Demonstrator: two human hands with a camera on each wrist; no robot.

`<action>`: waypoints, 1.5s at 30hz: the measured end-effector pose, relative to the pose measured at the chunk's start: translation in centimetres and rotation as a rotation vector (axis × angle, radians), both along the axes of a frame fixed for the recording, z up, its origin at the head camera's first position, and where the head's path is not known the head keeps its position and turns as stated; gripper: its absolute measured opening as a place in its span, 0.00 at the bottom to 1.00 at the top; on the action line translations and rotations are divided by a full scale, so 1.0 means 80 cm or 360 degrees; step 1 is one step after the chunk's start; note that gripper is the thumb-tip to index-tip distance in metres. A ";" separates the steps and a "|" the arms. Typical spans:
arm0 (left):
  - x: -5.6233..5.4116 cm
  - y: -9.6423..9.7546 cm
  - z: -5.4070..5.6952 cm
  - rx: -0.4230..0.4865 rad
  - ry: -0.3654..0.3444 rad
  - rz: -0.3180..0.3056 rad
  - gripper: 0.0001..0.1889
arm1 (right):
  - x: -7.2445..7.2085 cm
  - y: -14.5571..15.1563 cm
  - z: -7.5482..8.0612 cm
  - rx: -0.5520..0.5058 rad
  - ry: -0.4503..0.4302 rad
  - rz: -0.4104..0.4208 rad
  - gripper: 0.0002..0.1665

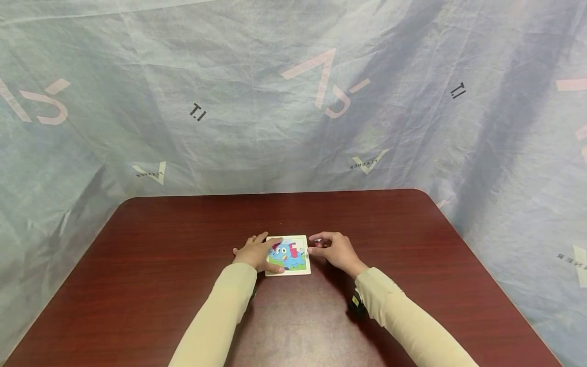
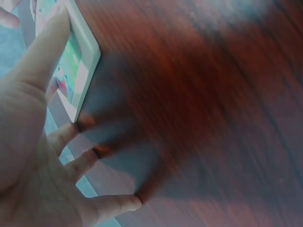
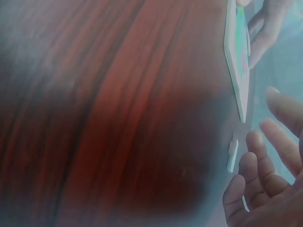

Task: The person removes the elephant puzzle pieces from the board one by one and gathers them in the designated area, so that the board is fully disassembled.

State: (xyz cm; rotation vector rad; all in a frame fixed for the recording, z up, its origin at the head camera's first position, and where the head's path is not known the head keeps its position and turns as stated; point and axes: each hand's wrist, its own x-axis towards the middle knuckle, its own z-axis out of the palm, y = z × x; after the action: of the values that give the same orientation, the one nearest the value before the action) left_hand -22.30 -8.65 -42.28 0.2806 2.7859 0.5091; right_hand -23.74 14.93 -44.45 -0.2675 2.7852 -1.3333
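The puzzle [image 1: 297, 261] lies midway between the table's [image 1: 151, 285] side edges. The left hand [image 1: 255, 253], spread wide, covers its left margin. The right hand [image 1: 338, 251], half open and holding nothing, partly hides a piece [image 3: 233, 155] off the puzzle's right edge. Cloth [image 1: 257, 112] hangs beyond the table's far edge.

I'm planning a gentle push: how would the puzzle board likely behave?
The puzzle board looks thin and lies flat, so it would probably slide rather than roll or tip. Its straight, unbent edges suggest stiffness. The left hand lies across one side, which might hinder sliding.
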 end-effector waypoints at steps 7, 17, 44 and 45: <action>0.001 0.000 0.001 -0.0004 -0.0015 0.0003 0.43 | 0.002 -0.011 -0.003 -0.0025 -0.0047 0.0027 0.15; 0.000 -0.001 0.003 0.0009 -0.0041 -0.0001 0.43 | 0.004 -0.024 0.000 0.0166 0.0015 0.0136 0.14; 0.001 0.000 0.008 -0.0047 -0.0047 0.0010 0.40 | 0.004 -0.033 0.003 0.0386 0.0113 0.0147 0.08; 0.002 0.000 0.009 -0.0056 -0.0048 0.0008 0.40 | 0.004 -0.033 0.003 0.0385 0.0115 0.0149 0.08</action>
State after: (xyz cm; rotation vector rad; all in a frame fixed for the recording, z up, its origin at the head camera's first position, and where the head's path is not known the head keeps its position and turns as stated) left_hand -22.18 -8.66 -41.54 0.2557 2.7638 0.4613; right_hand -23.45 12.30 -44.23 -0.4359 2.9146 -0.9745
